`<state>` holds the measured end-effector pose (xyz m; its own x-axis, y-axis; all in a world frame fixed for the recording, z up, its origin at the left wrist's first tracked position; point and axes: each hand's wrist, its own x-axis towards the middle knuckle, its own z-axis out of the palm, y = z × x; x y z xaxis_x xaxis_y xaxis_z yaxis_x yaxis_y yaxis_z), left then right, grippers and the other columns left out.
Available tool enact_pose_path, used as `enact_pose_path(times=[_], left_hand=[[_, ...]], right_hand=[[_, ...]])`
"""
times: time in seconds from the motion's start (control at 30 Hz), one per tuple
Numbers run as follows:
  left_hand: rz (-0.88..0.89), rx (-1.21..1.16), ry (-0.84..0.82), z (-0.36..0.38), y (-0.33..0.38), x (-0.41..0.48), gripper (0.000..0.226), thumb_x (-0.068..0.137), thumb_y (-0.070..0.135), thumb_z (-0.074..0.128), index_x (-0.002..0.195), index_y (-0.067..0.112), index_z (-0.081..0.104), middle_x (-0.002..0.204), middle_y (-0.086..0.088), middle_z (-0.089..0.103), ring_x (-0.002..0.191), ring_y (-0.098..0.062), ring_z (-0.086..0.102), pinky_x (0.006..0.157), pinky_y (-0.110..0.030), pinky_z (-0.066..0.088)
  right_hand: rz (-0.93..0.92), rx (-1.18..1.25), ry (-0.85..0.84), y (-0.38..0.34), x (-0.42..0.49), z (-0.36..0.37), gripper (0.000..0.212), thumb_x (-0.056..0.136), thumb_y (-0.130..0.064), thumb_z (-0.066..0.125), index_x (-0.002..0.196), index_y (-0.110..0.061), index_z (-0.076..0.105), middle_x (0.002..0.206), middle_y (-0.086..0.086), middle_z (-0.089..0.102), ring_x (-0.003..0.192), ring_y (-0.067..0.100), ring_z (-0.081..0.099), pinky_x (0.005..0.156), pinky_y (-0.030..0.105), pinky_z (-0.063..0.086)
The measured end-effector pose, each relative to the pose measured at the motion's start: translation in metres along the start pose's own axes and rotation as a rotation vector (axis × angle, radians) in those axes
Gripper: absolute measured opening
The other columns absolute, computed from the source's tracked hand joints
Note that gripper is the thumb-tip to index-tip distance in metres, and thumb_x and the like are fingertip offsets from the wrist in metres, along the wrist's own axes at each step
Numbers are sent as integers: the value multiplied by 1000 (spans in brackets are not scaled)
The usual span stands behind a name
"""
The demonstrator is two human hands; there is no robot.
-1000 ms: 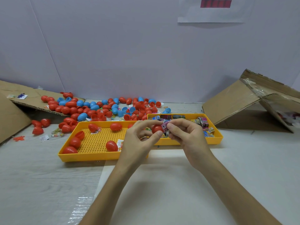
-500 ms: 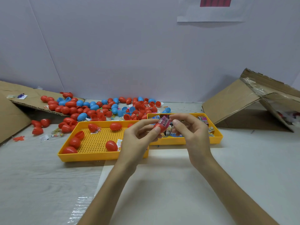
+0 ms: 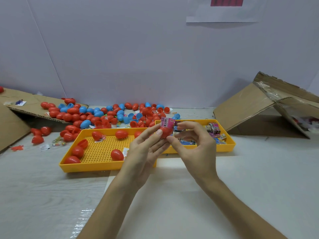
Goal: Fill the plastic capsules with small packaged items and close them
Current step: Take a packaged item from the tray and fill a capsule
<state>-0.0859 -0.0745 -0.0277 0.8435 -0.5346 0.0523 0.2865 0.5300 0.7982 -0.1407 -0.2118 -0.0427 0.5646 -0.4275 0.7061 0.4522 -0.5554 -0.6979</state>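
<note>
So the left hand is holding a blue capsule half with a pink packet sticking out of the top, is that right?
Not quite. The capsule half in the left hand is red, not blue. The pink packet does stick out of its top, as the head view shows.

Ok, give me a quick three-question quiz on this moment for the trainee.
1. True or false: the pink packet lies fully inside the red capsule half.
2. The left hand grips: A a blue capsule, B the red capsule half, C nothing.
3. Fill in: the tray of packaged items is ____ in colour.
Key: 1 false, it sticks out of the top; 2 B; 3 yellow.
</note>
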Motion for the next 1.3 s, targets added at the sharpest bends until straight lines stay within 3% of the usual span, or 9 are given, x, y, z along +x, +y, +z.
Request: enact_pose_path(times=[0.1, 0.2, 0.4, 0.57, 0.67, 0.83, 0.93, 1.17, 1.3], left_hand=[[-32, -56, -31, 1, -2, 0, 31, 86, 15, 71, 117, 17, 73, 122, -14, 72, 113, -26, 70, 81, -26, 59], [-60, -77, -36, 2, -4, -1, 24, 86, 16, 70, 108, 21, 79, 122, -14, 72, 113, -25, 70, 81, -26, 59], [-87, -118, -32, 3, -8, -2, 20, 84, 15, 72, 100, 21, 81, 118, -15, 74, 111, -25, 71, 79, -27, 60], [-84, -143, -26, 4, -9, -2, 37, 84, 14, 73, 121, 13, 69, 119, -15, 73, 111, -26, 71, 79, -27, 60], [-87, -146, -29, 5, -8, -3, 33, 85, 16, 73, 118, 12, 70, 119, -16, 73, 111, -27, 71, 80, -28, 60], [-91, -108, -12, 6, -7, -2, 28, 88, 25, 72, 112, 12, 77, 120, -15, 72, 113, -24, 70, 87, -31, 59], [-110, -107, 6, 5, -7, -2, 42, 87, 25, 73, 125, 7, 68, 124, -18, 70, 116, -26, 69, 91, -32, 59], [-149, -150, -20, 4, -5, -2, 46, 86, 22, 72, 128, 6, 65, 124, -18, 70, 115, -24, 69, 86, -28, 59], [-175, -164, -26, 2, -6, -2, 32, 88, 20, 71, 117, 7, 74, 120, -17, 72, 111, -24, 71, 81, -28, 60]], right_hand=[[-27, -43, 20, 0, -2, 1, 34, 78, -20, 86, 107, -16, 69, 102, -4, 72, 89, 15, 71, 79, 33, 59], [-29, -56, 21, -1, -3, 1, 35, 78, -17, 87, 108, -13, 70, 101, -4, 72, 89, 13, 71, 81, 34, 59], [-65, -83, 40, -1, -7, 3, 31, 78, -16, 86, 104, -14, 71, 94, -8, 73, 89, 7, 70, 82, 20, 54], [-103, -128, 49, 2, -8, 2, 27, 80, -19, 83, 104, -10, 73, 101, -6, 73, 99, 4, 68, 89, 14, 50], [-114, -132, 56, 3, -7, 3, 27, 81, -21, 80, 104, -9, 74, 103, -4, 73, 102, 5, 66, 92, 11, 48], [-148, -144, 39, 4, -7, 2, 27, 81, -14, 82, 107, -9, 74, 106, -5, 72, 106, 3, 66, 95, 15, 50], [-154, -138, 16, 3, -8, 3, 31, 83, -15, 80, 113, -11, 73, 108, -4, 74, 106, 4, 67, 94, 18, 52], [-182, -138, 11, 4, -8, 1, 34, 85, -10, 79, 119, -8, 72, 115, -4, 72, 113, 4, 65, 99, 19, 49], [-203, -161, 26, 5, -7, 1, 30, 84, -10, 80, 113, -6, 75, 110, -1, 73, 110, 5, 66, 97, 18, 50]])
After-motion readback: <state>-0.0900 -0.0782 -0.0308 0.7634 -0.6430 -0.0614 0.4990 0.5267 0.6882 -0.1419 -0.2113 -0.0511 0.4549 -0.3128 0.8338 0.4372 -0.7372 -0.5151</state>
